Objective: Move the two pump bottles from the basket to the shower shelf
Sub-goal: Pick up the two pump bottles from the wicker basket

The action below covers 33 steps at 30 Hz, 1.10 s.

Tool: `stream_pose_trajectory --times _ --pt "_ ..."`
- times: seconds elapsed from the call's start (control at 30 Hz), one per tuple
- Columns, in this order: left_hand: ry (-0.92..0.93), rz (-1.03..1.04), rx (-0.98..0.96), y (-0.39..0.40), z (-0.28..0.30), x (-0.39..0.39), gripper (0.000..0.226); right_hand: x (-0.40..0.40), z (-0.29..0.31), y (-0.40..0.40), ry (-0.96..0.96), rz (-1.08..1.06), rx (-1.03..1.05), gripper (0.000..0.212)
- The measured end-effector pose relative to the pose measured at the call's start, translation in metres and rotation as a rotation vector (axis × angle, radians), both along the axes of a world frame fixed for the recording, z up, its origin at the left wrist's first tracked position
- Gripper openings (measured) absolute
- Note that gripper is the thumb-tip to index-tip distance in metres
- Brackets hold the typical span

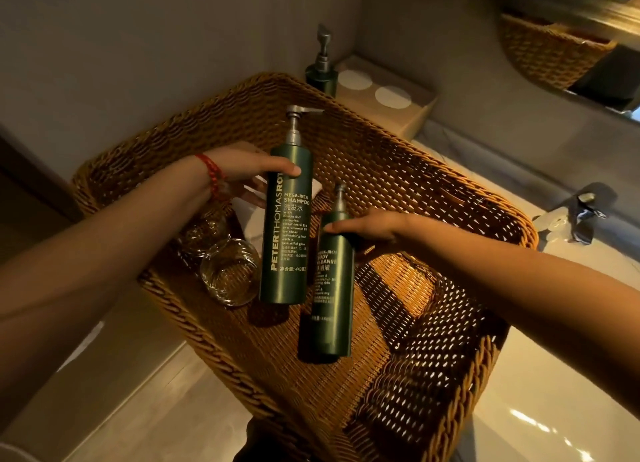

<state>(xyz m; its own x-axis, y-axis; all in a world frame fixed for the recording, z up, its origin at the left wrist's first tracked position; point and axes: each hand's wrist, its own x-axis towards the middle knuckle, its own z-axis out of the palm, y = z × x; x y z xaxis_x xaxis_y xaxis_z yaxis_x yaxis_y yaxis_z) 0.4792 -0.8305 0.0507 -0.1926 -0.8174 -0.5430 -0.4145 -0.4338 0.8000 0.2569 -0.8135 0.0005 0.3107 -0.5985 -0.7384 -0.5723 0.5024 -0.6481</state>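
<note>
Both forearms come in from the lower corners of the frame over the wicker basket (433,191), which fills the centre and sits on a pale worktop (554,409)

Left hand (242,170), red bead bracelet (213,177) on the wrist, reaches in from the left, arm slightly bent. Grip pinching the shampoo bottle (285,226): thumb (289,169) across the front just below the shoulder, fingers wrapped behind, mostly hidden. Bottle is upright, centre of frame, pump head at top pointing right. Cannot tell if its base rests on the basket floor or is just clear of it

Right hand (367,227) comes in from the right, arm nearly straight, palm down. Grip closed around the upper body of the body cleanser bottle (327,299): thumb tip visible on the left edge of the bottle, fingers behind and out of sight. That bottle is just right of and below the shampoo, lower in frame, upright with a slight lean, pump partly hidden behind the hand

Both bottles are inside the basket, close together, not touching as far as I can see

Also in the basket, left of centre: two clear glasses (230,271), under the left forearm

Upper centre, behind the basket: a third green pump bottle (322,70) beside a beige box (388,98) with two white round lids. Dark tap (581,212) at right edge
</note>
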Motion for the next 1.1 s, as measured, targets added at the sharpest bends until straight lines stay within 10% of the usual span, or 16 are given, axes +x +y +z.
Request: stream_pose_trajectory --times 0.57,0.8,1.1 --pt "0.374 0.215 -0.092 0.034 0.029 -0.008 0.025 -0.041 0.080 0.021 -0.230 -0.259 -0.287 0.061" --pt "0.350 0.198 -0.165 0.063 0.041 -0.021 0.031 -0.048 0.096 0.057 -0.245 -0.324 -0.353 0.030" --pt "0.286 0.331 -0.214 0.130 0.073 -0.034 0.053 -0.057 0.125 0.095 -0.347 -0.262 -0.361 0.079"
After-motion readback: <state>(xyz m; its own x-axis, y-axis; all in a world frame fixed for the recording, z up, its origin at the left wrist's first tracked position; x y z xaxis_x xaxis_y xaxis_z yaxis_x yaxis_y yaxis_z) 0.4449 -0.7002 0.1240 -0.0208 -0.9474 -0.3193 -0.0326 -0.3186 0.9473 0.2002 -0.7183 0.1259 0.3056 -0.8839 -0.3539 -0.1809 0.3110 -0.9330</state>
